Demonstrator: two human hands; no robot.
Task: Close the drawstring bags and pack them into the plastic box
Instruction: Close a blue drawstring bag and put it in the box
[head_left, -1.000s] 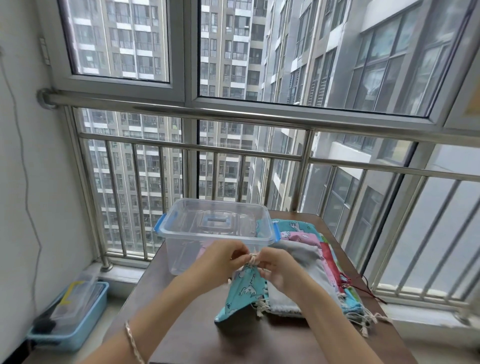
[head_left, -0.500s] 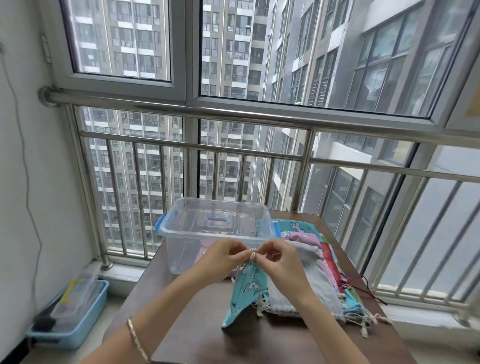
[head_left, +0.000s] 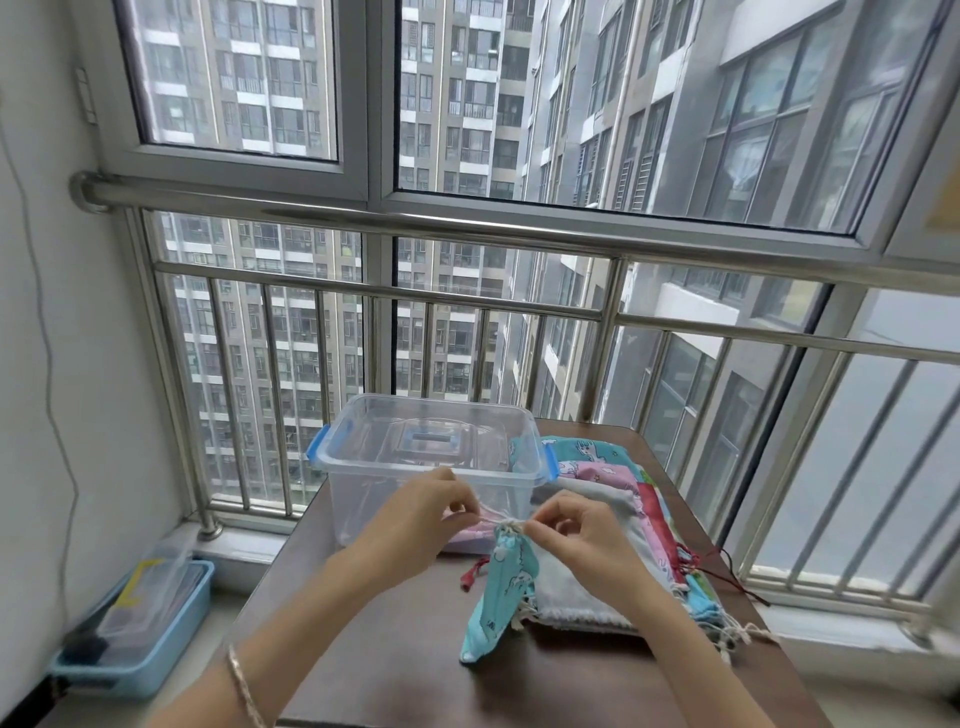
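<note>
soft overcast daylight pours in through the window (head_left: 623, 130) ahead, bright and even, without harsh glare. the teal bag (head_left: 501, 587) casts a faint shadow on the table (head_left: 389, 649). wide-angle distortion bows the railing (head_left: 467, 228); lower corners blur slightly.

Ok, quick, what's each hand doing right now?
Left hand: pinching the drawstring at the mouth of the teal bag.
Right hand: pinching the drawstring on the mouth's other side.

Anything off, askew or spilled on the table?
Nothing spilled or damaged. Only untidiness: loose white and dark red drawstrings from the stack of flat cloth bags straggle past the brown table's right edge. The clear plastic box stands upright; left hand and right hand pinch the teal printed drawstring bag's cords.
</note>
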